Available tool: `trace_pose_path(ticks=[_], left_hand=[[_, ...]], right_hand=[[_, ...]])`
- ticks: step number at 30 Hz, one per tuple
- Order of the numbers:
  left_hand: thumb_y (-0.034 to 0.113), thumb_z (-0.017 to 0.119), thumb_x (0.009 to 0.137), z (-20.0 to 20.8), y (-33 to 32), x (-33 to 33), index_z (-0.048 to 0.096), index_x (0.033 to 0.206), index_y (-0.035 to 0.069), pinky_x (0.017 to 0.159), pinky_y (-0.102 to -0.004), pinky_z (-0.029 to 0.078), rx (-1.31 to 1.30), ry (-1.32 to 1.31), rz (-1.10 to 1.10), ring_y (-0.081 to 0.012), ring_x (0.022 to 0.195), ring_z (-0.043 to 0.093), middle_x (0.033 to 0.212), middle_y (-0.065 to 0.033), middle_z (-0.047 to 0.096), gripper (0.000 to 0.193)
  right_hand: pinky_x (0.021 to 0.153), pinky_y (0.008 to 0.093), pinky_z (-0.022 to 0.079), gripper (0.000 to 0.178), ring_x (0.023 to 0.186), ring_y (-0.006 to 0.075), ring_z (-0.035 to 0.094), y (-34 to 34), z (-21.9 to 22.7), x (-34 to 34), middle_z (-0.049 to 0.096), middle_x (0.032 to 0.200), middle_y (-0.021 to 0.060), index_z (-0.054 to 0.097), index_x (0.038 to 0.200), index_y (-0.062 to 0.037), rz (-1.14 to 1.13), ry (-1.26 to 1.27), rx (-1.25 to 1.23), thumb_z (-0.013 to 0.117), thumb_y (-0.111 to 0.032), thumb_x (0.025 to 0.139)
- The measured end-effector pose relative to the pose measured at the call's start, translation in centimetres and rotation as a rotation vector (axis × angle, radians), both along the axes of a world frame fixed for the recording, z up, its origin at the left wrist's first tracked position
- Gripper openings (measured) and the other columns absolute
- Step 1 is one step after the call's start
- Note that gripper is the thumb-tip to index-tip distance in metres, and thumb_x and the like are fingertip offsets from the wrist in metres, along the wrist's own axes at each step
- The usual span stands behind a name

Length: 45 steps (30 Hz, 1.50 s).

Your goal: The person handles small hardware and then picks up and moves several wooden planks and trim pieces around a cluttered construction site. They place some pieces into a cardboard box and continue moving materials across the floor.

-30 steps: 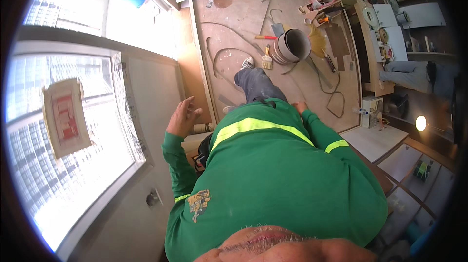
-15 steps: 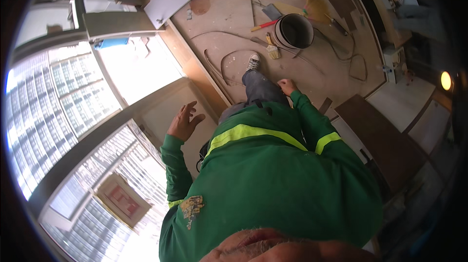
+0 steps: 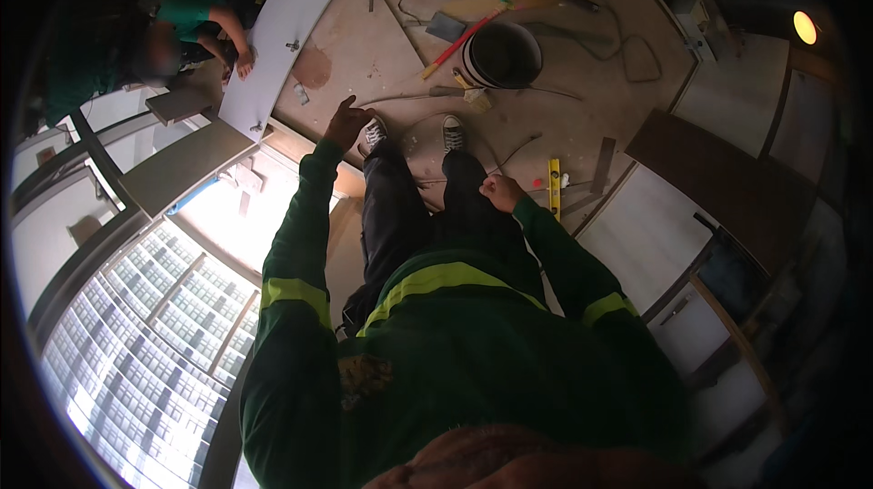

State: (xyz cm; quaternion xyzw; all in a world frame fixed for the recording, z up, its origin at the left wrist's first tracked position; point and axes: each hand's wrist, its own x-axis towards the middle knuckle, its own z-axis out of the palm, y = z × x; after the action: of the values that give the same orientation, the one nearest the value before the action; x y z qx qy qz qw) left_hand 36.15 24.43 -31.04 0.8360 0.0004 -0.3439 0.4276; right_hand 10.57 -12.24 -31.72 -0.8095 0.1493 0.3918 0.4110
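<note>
My left hand [image 3: 347, 123] reaches forward over the floor beside my left shoe [image 3: 373, 132]. Its fingers are apart and nothing is in it. Curled closed, my right hand [image 3: 502, 192] is by my right thigh; the inside of its fingers is hidden, so I cannot tell whether they hold anything. To its right a yellow spirit level [image 3: 555, 187] lies on the floor. Ahead of my right shoe [image 3: 453, 133] are a paintbrush [image 3: 476, 100] and a dark bucket [image 3: 503, 54]. Neither hand touches these.
A red-handled tool [image 3: 459, 45] and a cable [image 3: 627, 57] lie around the bucket. At the far left a co-worker's hand [image 3: 244, 64] is at a long white panel [image 3: 273, 44] with hinges. Cabinet panels [image 3: 700, 189] stand on the right, and windows [image 3: 173, 307] on the left.
My view has turned leftward and both shoes now show. My left hand has moved forward and up. The spirit level and more of the co-worker have come into view.
</note>
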Motion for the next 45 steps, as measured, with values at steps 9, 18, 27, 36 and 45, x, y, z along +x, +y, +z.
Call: trace_pose_path(ticks=[9, 18, 27, 36, 45], left_hand=[[0.071, 0.077, 0.074, -32.6, 5.8, 1.8, 0.057, 0.124, -0.018, 0.063, -0.0384, 0.055, 0.513, 0.342, 0.247, -0.0282, 0.078, 0.07, 0.084, -0.0171, 0.071, 0.103], [0.078, 0.069, 0.076, -53.0, 3.0, 6.9, 0.062, 0.114, -0.014, 0.063, -0.0363, 0.05, 0.598, 0.242, 0.434, -0.0248, 0.071, 0.064, 0.074, -0.0121, 0.066, 0.1], [0.081, 0.074, 0.066, -62.0, -2.7, 7.7, 0.046, 0.141, -0.012, 0.091, -0.0396, 0.048, 0.549, 0.427, 0.722, -0.0299, 0.115, 0.058, 0.136, -0.0233, 0.056, 0.122], [0.067, 0.074, 0.08, -63.3, -4.5, 10.9, 0.022, 0.158, 0.0, 0.12, -0.0501, 0.026, 0.086, 0.55, 0.848, -0.0334, 0.152, 0.022, 0.166, -0.0199, 0.02, 0.115], [0.067, 0.073, 0.082, -62.1, -15.3, 16.0, 0.024, 0.159, 0.004, 0.116, -0.0544, 0.027, 0.145, 0.66, 0.829, -0.0343, 0.148, 0.029, 0.166, -0.0212, 0.019, 0.111]], right_hand=[[0.099, 0.0488, 0.048, 0.061, 0.117, 0.0391, 0.058, 8.5, -1.1, -2.4, 0.056, 0.127, 0.0247, 0.048, 0.139, 0.0008, -0.392, 0.041, -0.175, 0.066, -0.038, 0.095], [0.094, 0.0641, 0.042, 0.065, 0.123, 0.0442, 0.047, 11.6, -11.5, -1.1, 0.05, 0.134, 0.021, 0.046, 0.141, -0.0035, -0.188, 0.108, -0.618, 0.062, -0.047, 0.094], [0.095, 0.0585, 0.039, 0.064, 0.115, 0.0446, 0.051, 9.3, -12.8, -2.0, 0.056, 0.126, 0.0226, 0.048, 0.139, -0.0003, -0.263, 0.019, -0.685, 0.062, -0.042, 0.093], [0.098, 0.0565, 0.038, 0.066, 0.114, 0.0435, 0.049, 8.7, -12.8, -1.2, 0.055, 0.129, 0.0232, 0.046, 0.143, -0.0006, -0.294, 0.056, -0.677, 0.062, -0.042, 0.094], [0.098, 0.0559, 0.036, 0.067, 0.113, 0.0423, 0.05, 8.8, -12.4, -1.0, 0.056, 0.126, 0.022, 0.046, 0.143, -0.0005, -0.373, 0.064, -0.678, 0.062, -0.044, 0.094]])
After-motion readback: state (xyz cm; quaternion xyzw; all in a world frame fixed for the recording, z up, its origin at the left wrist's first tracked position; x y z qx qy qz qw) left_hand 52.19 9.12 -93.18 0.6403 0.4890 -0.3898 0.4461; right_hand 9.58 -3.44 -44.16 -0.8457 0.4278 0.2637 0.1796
